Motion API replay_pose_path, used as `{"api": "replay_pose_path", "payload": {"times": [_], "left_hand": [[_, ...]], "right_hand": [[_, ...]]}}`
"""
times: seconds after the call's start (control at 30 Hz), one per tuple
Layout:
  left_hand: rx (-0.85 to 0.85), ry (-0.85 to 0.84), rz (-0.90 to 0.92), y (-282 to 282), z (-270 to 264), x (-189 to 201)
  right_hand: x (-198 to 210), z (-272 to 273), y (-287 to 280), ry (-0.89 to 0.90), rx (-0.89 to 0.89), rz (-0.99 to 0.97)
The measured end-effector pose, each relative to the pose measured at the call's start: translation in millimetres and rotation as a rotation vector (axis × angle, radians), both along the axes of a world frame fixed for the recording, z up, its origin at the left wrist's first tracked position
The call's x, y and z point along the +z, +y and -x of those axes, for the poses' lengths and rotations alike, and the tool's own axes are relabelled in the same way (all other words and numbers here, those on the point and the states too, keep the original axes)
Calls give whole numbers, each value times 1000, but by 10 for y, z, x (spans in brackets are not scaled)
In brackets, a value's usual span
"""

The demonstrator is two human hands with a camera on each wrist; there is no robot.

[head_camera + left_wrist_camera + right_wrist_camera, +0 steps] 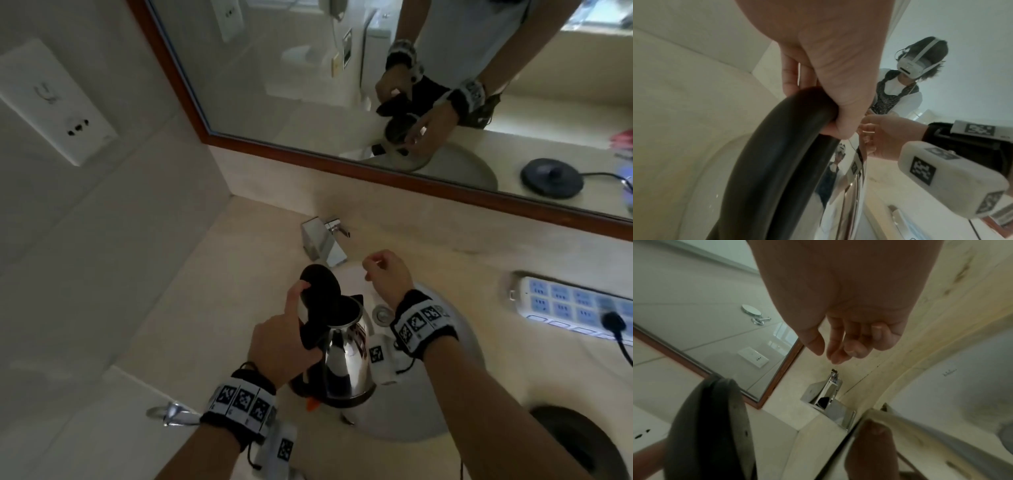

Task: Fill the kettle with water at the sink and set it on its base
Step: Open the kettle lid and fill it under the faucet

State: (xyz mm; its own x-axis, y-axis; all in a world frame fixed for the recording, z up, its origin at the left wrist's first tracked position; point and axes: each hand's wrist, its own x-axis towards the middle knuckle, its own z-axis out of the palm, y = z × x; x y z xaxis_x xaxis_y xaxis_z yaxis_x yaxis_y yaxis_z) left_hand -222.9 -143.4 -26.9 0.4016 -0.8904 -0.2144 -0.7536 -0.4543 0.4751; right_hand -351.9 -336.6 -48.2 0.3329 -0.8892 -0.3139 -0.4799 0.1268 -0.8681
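Observation:
Over the white sink (414, 423) I hold a shiny steel kettle (346, 363) upright, its black lid (320, 287) flipped open. My left hand (284, 339) grips the black handle (777, 146), with the thumb up by the lid. My right hand (376, 270) hovers above the basin just right of the chrome faucet (325, 240), fingers loosely curled and holding nothing; the right wrist view shows those fingers (838, 344) a little above the faucet (828, 394). The round black kettle base (579, 442) lies on the counter at lower right. No water runs from the spout.
A mirror (308, 85) with a wooden frame runs behind the counter. A white power strip (575, 305) with a black plug lies at the right. A chrome towel ring (171, 413) hangs at the left, below a wall socket plate (58, 102).

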Motion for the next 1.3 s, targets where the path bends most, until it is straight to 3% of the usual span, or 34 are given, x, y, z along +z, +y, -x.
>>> {"api": "replay_pose_path", "payload": {"times": [0.4,0.6,0.93,1.07,1.3], "left_hand": [[231,202,151,-473,179,-228],[278,211,192,-635,177,-293],[428,257,305,-698,48,-410],[386,231,318,-747,32,-380],[377,248,301,-752,38,-393]], "right_hand": [[-174,-177,-631,205,167,3],[-278,-371,-836,252,277,61],[-334,-597,-922,211,286,382],[-327,-614,-950,230,323,382],[-358,-687,-1170,253,235,252]]}}
